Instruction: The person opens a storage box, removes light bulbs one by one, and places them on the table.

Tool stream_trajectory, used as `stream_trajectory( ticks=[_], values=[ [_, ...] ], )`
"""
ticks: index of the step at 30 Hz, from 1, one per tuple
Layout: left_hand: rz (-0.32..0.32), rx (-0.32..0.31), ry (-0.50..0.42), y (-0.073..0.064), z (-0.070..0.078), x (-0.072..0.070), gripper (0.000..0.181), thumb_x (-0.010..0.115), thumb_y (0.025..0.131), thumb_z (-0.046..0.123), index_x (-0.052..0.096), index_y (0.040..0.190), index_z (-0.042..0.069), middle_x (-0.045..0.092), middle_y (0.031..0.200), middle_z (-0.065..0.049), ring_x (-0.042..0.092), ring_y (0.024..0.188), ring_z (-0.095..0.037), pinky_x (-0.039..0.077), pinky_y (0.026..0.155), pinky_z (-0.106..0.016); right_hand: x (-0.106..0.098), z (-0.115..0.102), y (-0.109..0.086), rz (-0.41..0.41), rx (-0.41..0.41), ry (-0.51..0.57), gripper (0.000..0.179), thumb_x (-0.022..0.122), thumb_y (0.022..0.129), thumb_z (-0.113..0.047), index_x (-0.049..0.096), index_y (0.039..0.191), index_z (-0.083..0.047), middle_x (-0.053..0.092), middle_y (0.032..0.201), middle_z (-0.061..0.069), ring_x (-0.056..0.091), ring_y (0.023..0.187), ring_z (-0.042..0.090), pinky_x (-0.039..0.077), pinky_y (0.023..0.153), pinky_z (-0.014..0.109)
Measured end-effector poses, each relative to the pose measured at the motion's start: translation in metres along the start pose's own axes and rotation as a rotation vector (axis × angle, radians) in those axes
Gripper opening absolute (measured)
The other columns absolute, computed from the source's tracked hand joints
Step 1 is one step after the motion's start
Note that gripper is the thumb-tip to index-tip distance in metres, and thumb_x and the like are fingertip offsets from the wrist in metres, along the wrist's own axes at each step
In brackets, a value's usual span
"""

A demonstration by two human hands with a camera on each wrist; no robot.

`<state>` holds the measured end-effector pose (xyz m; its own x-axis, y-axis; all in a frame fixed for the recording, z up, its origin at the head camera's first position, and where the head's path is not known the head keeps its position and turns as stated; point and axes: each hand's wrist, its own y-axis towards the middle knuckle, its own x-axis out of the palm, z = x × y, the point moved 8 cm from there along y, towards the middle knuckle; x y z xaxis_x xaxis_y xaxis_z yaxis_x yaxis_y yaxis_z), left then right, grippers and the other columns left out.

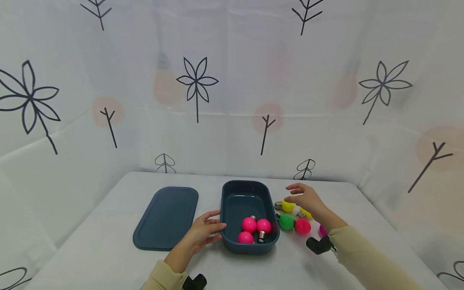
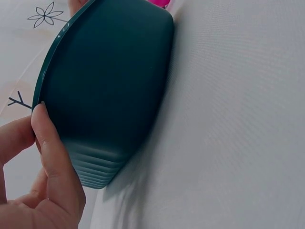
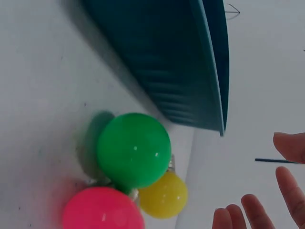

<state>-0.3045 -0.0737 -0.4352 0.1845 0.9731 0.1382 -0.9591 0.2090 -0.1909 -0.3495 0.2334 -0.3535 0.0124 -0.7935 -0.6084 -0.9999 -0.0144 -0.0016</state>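
Left hand [image 1: 201,235], fingers straight, rests against left wall of one dark teal tub [image 1: 232,193] on the counter [image 1: 108,257]. Three pink bulbs [image 1: 249,224] inside. Right hand [image 1: 306,199] hovers open, holding nothing, above loose bulbs: two yellow [image 1: 288,206], one green [image 1: 286,222], one pink [image 1: 302,226]. One lid [image 1: 166,217] lies left.

White table [image 1: 108,257] with blue box [image 1: 232,193]; flat lid [image 1: 166,217]; loose bulbs [image 1: 286,221] (several colours)
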Motion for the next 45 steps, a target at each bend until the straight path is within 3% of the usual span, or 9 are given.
stream_trajectory(
  ticks=[20,33,45],
  values=[
    [-0.012,0.019,0.001,-0.003,0.002,0.001,0.066,0.071,0.083,0.011,0.037,0.138,0.0,0.052,0.103,-0.012,0.06,0.076,-0.015,0.055,0.068,-0.03,0.028,-0.027,0.011,-0.045,0.007,0.061,0.045,0.068,0.084,-0.017,0.053,0.124,-0.004,0.05,0.124,0.022,0.047,0.11,0.039,0.042,0.09,0.053],
    [-0.002,0.011,0.002,-0.003,0.002,0.001,0.066,0.071,0.083,0.011,0.038,0.138,0.0,0.052,0.104,-0.012,0.06,0.075,-0.015,0.055,0.067,-0.029,0.051,-0.051,0.014,-0.157,-0.085,0.112,0.044,0.068,0.083,-0.009,0.053,0.123,0.001,0.052,0.118,0.023,0.056,0.099,0.031,0.049,0.086,0.043],
    [0.001,0.007,0.004,-0.003,0.002,0.001,0.065,0.071,0.083,0.012,0.039,0.138,0.001,0.053,0.102,-0.012,0.06,0.074,-0.015,0.055,0.067,-0.029,0.077,-0.06,0.019,-0.307,-0.111,0.139,0.042,0.07,0.081,-0.009,0.055,0.119,0.001,0.055,0.116,0.02,0.056,0.098,0.027,0.049,0.086,0.039]
  ],
)
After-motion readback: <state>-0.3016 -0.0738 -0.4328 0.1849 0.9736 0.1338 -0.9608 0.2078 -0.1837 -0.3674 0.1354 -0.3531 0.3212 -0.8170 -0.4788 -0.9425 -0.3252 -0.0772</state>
